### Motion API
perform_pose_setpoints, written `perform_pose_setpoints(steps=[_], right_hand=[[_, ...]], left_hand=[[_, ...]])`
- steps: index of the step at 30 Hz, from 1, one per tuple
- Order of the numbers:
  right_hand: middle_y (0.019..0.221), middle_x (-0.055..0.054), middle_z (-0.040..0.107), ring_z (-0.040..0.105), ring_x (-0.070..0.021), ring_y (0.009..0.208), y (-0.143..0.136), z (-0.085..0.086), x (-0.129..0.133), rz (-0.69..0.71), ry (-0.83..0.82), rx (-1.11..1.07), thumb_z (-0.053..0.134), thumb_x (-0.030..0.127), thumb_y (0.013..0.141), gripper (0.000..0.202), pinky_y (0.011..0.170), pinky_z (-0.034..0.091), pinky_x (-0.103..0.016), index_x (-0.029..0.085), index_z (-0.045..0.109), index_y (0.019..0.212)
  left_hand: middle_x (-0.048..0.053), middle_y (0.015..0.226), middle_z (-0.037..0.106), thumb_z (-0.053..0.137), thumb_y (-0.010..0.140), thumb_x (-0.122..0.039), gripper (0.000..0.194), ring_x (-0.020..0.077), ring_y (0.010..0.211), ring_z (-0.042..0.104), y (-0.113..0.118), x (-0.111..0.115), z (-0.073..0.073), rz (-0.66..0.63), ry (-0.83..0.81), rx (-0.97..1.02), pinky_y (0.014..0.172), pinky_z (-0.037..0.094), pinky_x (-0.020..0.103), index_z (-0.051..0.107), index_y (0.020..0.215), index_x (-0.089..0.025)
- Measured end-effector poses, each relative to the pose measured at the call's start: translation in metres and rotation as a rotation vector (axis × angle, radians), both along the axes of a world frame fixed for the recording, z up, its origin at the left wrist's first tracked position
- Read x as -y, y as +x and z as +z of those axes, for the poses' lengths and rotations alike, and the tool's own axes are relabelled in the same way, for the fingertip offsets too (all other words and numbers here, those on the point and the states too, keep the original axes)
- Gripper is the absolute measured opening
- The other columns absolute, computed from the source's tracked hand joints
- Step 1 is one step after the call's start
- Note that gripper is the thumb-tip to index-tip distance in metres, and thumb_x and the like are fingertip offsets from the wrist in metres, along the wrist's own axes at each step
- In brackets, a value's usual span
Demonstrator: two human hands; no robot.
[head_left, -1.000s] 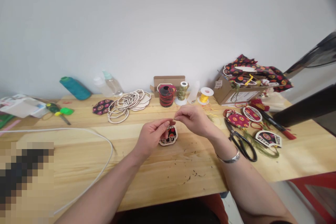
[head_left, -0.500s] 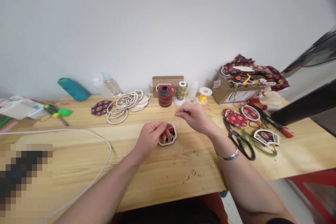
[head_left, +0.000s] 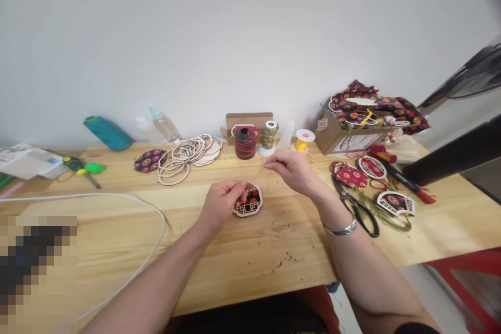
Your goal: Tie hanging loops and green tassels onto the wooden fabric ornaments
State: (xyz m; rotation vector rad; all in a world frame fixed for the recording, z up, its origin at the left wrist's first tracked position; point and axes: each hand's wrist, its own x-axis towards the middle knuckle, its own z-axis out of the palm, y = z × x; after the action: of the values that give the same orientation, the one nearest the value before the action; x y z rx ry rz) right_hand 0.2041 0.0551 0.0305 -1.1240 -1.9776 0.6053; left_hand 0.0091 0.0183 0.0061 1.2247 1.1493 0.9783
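My left hand (head_left: 225, 201) is closed, thumb and index finger pinched at the upper left edge of a small wooden-framed ornament (head_left: 252, 207). Dark fabric with red and orange motifs fills its pale lattice frame. To the upper right, my right hand (head_left: 287, 168) is raised above the table with its fingertips pinched together on a thin tan thread (head_left: 258, 173). That thread runs slantwise down to the ornament's top edge beside my left thumb. Exactly where it is fastened is hidden.
Behind my hands stand a red cord spool (head_left: 246, 145), a green-gold thread spool (head_left: 269, 135) and a yellow spool (head_left: 302, 142). Black scissors (head_left: 358, 214) and finished ornaments (head_left: 395, 203) lie right. Wooden frames (head_left: 188, 154) are piled left; a white cable (head_left: 156, 214) curves nearby.
My right hand has drawn slightly right and up with the thread, and more thread shows between the hands. My left fingers have shifted left, uncovering more of the ornament's fabric.
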Motion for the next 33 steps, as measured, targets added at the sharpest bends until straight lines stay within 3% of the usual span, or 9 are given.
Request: perform_pose_setpoints(steps=[7,12,24,29,31,33], right_hand=[[0.071,-0.001,0.062,0.054,-0.0124,0.068,0.003,0.002,0.0,-0.033,-0.015,-0.001,0.056,0.018,0.082,0.012,0.065,0.04,-0.026,0.016,0.064,0.072],[0.07,-0.001,0.063,0.054,-0.0121,0.067,0.005,0.004,0.0,-0.042,-0.008,0.007,0.056,0.018,0.082,0.013,0.064,0.039,-0.026,0.016,0.064,0.071],[0.067,0.0,0.063,0.053,-0.0113,0.062,0.012,0.002,-0.003,-0.072,0.063,-0.037,0.058,0.017,0.08,0.012,0.059,0.039,-0.024,0.017,0.063,0.069],[0.067,-0.001,0.063,0.053,-0.0112,0.062,0.013,0.003,-0.002,-0.07,0.076,-0.03,0.059,0.015,0.08,0.012,0.058,0.039,-0.025,0.016,0.064,0.069],[0.067,0.0,0.063,0.054,-0.0112,0.063,0.012,0.004,-0.001,-0.066,0.082,-0.027,0.059,0.015,0.08,0.012,0.059,0.039,-0.025,0.016,0.064,0.069],[0.067,0.0,0.063,0.054,-0.0111,0.063,0.012,0.005,0.0,-0.053,0.09,-0.023,0.059,0.015,0.081,0.012,0.059,0.04,-0.025,0.016,0.064,0.07]], left_hand=[[0.0,0.052,0.058,0.061,0.076,-0.037,0.026,0.0113,0.049,0.047,0.0,0.0,0.001,0.0,0.015,-0.016,0.047,0.032,0.024,0.071,0.066,-0.016],[0.0,0.051,0.055,0.061,0.075,-0.038,0.035,0.0104,0.049,0.045,-0.001,-0.001,0.0,-0.004,0.009,-0.026,0.048,0.03,0.024,0.061,0.048,-0.016],[-0.002,0.046,0.051,0.06,0.073,-0.04,0.031,0.0102,0.047,0.042,-0.001,-0.002,0.0,0.024,0.014,-0.073,0.047,0.029,0.024,0.066,0.055,-0.014],[0.002,0.051,0.059,0.06,0.072,-0.044,0.04,0.0115,0.05,0.048,-0.002,-0.003,-0.001,0.014,0.003,-0.119,0.046,0.032,0.023,0.059,0.045,-0.015],[0.004,0.062,0.066,0.06,0.073,-0.045,0.036,0.0113,0.048,0.048,-0.003,-0.004,-0.002,0.032,0.004,-0.177,0.046,0.034,0.024,0.069,0.06,-0.013],[0.007,0.082,0.071,0.06,0.074,-0.044,0.036,0.0127,0.053,0.053,-0.004,-0.004,-0.004,0.128,0.097,-0.26,0.052,0.041,0.026,0.072,0.087,-0.013]])
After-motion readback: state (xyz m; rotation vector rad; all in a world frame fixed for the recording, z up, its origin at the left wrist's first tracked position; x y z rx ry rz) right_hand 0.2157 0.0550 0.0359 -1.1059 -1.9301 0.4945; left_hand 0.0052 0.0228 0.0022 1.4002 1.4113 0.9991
